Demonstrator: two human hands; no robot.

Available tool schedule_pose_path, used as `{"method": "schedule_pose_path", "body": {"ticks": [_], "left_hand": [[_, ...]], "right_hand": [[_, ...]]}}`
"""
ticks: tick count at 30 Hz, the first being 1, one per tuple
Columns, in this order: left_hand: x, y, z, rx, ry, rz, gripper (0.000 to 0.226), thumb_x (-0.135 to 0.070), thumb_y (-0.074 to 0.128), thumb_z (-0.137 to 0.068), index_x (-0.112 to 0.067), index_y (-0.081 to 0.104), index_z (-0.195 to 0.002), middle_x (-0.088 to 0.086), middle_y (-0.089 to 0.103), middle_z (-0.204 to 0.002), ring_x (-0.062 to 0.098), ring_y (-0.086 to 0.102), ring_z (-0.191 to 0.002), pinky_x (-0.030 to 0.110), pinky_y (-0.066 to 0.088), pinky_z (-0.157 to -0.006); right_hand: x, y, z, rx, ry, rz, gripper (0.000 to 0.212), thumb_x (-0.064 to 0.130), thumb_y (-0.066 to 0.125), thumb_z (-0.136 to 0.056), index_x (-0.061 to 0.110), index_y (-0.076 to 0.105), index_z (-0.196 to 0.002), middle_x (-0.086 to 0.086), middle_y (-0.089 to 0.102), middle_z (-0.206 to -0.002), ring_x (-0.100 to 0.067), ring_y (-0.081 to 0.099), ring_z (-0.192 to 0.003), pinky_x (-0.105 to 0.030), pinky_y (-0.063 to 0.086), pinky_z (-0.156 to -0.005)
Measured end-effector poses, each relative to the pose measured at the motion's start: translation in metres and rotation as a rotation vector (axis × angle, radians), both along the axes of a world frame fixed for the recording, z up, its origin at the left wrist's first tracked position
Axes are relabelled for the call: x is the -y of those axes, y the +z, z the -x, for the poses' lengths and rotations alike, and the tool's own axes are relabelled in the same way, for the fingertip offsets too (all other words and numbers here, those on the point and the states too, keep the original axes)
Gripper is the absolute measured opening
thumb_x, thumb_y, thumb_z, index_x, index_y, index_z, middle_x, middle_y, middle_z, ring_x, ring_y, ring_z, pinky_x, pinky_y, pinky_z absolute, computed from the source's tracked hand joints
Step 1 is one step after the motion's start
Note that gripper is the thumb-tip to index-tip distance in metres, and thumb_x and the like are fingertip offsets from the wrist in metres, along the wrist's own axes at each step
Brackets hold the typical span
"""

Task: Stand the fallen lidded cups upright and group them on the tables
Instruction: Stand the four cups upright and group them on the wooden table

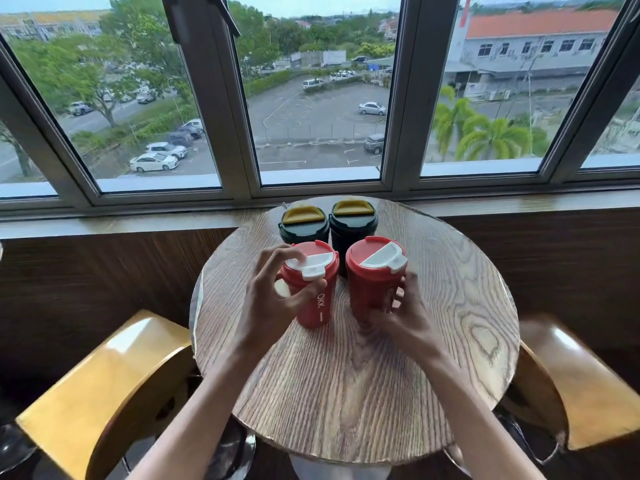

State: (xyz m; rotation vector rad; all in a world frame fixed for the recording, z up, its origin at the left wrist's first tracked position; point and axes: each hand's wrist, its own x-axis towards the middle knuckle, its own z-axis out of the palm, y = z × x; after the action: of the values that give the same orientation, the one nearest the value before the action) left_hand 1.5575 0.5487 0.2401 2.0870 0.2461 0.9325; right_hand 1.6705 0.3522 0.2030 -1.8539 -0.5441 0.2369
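Note:
Two red cups with red-and-white lids stand upright on the round wooden table (346, 393). My left hand (273, 299) curls around the left red cup (317, 306), thumb and fingers on its upper body and lid rim. My right hand (405, 317) wraps the lower right side of the right red cup (372, 289). Just behind them two dark green cups, the left one (303, 226) and the right one (353, 220), stand upright with yellow lid flaps. All of the cups sit close together at the far half of the table.
A window sill (138, 221) and wood-panelled wall run right behind the table. A yellow wooden chair (104, 389) stands at the left and another chair (588, 386) at the right. The near half of the table holds only my forearms.

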Motion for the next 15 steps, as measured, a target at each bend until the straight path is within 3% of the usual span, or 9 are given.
{"method": "schedule_pose_path", "body": {"ticks": [3, 6, 12, 15], "left_hand": [[0.0, 0.0, 0.0, 0.001, 0.002, 0.003, 0.045, -0.048, 0.077, -0.069, -0.028, 0.062, -0.105, -0.011, 0.055, -0.117, 0.005, 0.053, -0.12, 0.047, 0.053, -0.096], [-0.001, 0.001, 0.0, 0.004, -0.001, 0.014, 0.044, -0.047, 0.079, -0.068, -0.029, 0.062, -0.105, -0.011, 0.056, -0.117, 0.003, 0.053, -0.12, 0.045, 0.054, -0.096], [-0.001, 0.002, 0.001, 0.023, -0.017, 0.031, 0.041, -0.026, 0.085, -0.07, -0.026, 0.063, -0.105, -0.012, 0.056, -0.118, -0.008, 0.051, -0.117, 0.026, 0.054, -0.095], [-0.002, 0.002, 0.001, 0.03, -0.029, 0.052, 0.043, -0.034, 0.085, -0.068, -0.027, 0.063, -0.104, -0.012, 0.057, -0.119, -0.003, 0.052, -0.12, 0.028, 0.054, -0.095]], "right_hand": [[-0.006, 0.004, 0.003, 0.058, -0.024, 0.008, 0.081, 0.032, 0.086, -0.062, 0.034, 0.033, -0.123, 0.009, 0.055, -0.122, -0.015, 0.064, -0.102, -0.048, 0.056, -0.083], [-0.014, 0.002, 0.006, 0.106, -0.09, 0.035, 0.083, 0.037, 0.089, -0.06, 0.036, 0.031, -0.119, 0.01, 0.054, -0.12, -0.02, 0.063, -0.104, -0.048, 0.054, -0.084], [-0.021, 0.001, 0.005, 0.13, -0.14, 0.023, 0.082, 0.04, 0.089, -0.059, 0.031, 0.032, -0.118, 0.007, 0.052, -0.115, -0.02, 0.062, -0.098, -0.045, 0.054, -0.079], [-0.023, 0.002, 0.005, 0.147, -0.144, 0.022, 0.083, 0.039, 0.089, -0.06, 0.027, 0.032, -0.119, 0.006, 0.051, -0.113, -0.018, 0.059, -0.099, -0.038, 0.05, -0.077]]}}
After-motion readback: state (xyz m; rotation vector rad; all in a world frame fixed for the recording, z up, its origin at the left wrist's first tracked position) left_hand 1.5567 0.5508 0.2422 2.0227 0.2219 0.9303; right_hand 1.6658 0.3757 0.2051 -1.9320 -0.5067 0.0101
